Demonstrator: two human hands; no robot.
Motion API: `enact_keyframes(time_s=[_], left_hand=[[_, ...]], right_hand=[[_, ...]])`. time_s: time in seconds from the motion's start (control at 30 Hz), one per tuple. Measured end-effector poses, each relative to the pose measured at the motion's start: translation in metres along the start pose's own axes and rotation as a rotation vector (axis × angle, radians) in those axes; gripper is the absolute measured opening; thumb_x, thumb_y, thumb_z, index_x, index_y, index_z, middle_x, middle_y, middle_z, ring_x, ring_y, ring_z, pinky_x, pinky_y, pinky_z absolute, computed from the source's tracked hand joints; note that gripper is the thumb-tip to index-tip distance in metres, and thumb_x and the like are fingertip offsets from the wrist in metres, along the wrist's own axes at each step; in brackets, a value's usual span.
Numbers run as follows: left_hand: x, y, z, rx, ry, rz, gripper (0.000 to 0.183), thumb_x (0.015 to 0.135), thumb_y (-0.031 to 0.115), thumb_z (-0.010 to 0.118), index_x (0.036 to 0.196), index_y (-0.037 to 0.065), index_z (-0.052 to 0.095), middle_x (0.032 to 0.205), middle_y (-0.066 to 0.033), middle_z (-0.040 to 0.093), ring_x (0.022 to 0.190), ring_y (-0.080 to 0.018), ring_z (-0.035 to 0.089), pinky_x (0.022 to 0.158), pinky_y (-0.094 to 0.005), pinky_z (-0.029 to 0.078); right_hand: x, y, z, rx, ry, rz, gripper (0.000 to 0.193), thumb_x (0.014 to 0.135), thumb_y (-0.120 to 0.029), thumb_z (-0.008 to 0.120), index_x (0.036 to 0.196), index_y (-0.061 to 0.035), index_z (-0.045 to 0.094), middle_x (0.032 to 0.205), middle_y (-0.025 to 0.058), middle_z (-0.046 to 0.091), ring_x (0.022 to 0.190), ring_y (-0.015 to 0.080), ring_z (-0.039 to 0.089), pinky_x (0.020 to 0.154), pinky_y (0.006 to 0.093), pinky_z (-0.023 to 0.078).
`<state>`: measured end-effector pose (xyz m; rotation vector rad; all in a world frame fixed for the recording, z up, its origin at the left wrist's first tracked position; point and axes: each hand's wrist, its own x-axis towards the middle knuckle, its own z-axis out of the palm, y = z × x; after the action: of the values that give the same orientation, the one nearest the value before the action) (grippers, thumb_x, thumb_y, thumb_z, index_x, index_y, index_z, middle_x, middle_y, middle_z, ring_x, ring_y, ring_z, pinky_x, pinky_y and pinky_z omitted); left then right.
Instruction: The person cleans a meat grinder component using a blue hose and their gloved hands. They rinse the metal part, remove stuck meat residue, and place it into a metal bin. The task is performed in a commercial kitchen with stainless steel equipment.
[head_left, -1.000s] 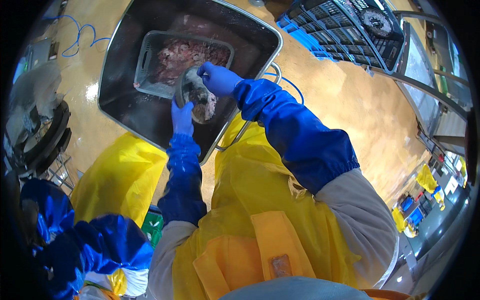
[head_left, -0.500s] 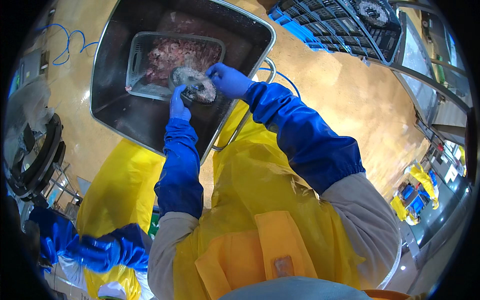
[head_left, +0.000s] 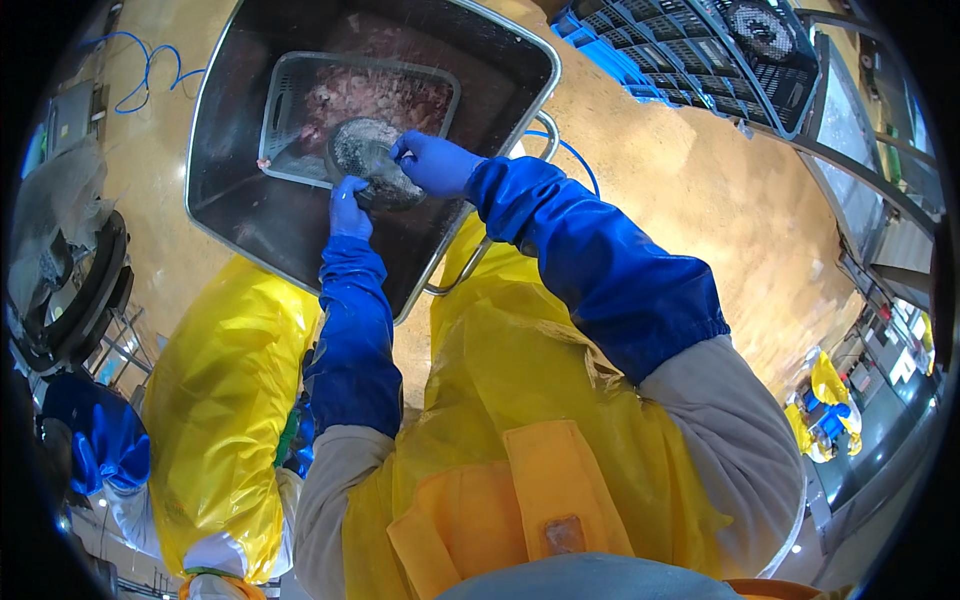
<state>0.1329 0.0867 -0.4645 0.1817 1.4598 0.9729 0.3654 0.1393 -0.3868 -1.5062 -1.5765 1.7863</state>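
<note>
Over the tub (head_left: 232,195), left hand (head_left: 349,212) grips residue-flecked disc (head_left: 360,148), right hand (head_left: 438,164) curls at its edge, hold unclear; we judge work unfinished.

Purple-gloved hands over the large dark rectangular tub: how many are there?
2: the left hand grips the lower edge of the round grey disc; the right hand is at its upper-right side. No others seem hidden there.

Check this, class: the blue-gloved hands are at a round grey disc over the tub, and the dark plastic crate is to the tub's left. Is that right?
No: the dark plastic crate is to the right of the tub, as the head view shows. The left hand and right hand are at the round grey disc.
</note>
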Motion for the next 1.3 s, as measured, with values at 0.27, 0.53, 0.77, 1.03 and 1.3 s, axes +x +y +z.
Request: enact_keyframes(time_s=[0.27, 0.53, 0.77, 1.03, 1.3], left_hand=[[-0.036, 0.018, 0.033, 0.079, -0.032, 0.093, 0.041, 0.072, 0.002, 0.058, 0.112, 0.007, 0.057, 0.099, -0.0046, 0.059, 0.090, -0.0185, 0.059, 0.081, -0.0312, 0.051], [-0.041, 0.015, 0.038, 0.105, -0.141, 0.183, 0.074, 0.072, 0.001, 0.054, 0.145, 0.006, 0.041, 0.116, -0.0078, 0.058, 0.099, -0.0195, 0.057, 0.088, -0.0325, 0.049], [-0.040, 0.018, 0.035, 0.238, -0.145, 0.158, 0.089, 0.072, -0.004, 0.048, 0.156, 0.008, 0.020, 0.135, -0.0117, 0.050, 0.111, -0.0213, 0.055, 0.092, -0.0310, 0.048], [-0.042, 0.018, 0.030, 0.231, -0.161, 0.162, 0.090, 0.073, -0.006, 0.046, 0.157, 0.009, 0.017, 0.140, -0.0119, 0.047, 0.115, -0.0210, 0.054, 0.093, -0.0301, 0.046], [-0.046, 0.021, 0.032, 0.165, -0.232, 0.199, 0.094, 0.069, -0.006, 0.048, 0.157, 0.006, 0.017, 0.146, -0.0126, 0.043, 0.124, -0.0231, 0.050, 0.100, -0.0304, 0.044]], right_hand=[[0.012, 0.013, 0.002, -0.011, 0.088, -0.024, 0.029, 0.092, -0.019, 0.053, 0.116, -0.0034, 0.057, 0.105, 0.0212, 0.067, 0.099, 0.0366, 0.065, 0.088, 0.0422, 0.050], [0.005, 0.004, 0.001, 0.019, 0.090, -0.046, 0.029, 0.092, -0.017, 0.052, 0.117, -0.0034, 0.057, 0.103, 0.0218, 0.067, 0.099, 0.0359, 0.066, 0.086, 0.0410, 0.051], [0.006, -0.006, 0.003, -0.041, 0.034, -0.077, 0.029, 0.092, -0.017, 0.052, 0.117, -0.0037, 0.057, 0.097, 0.0212, 0.068, 0.093, 0.0358, 0.067, 0.083, 0.0419, 0.052], [0.013, -0.005, 0.009, -0.086, -0.001, -0.113, 0.031, 0.091, -0.019, 0.052, 0.117, -0.0041, 0.057, 0.099, 0.0217, 0.069, 0.092, 0.0357, 0.068, 0.083, 0.0425, 0.052], [0.017, 0.001, 0.007, -0.127, 0.004, -0.029, 0.031, 0.091, -0.020, 0.052, 0.118, -0.0046, 0.057, 0.104, 0.0229, 0.068, 0.099, 0.0370, 0.066, 0.087, 0.0432, 0.051]])
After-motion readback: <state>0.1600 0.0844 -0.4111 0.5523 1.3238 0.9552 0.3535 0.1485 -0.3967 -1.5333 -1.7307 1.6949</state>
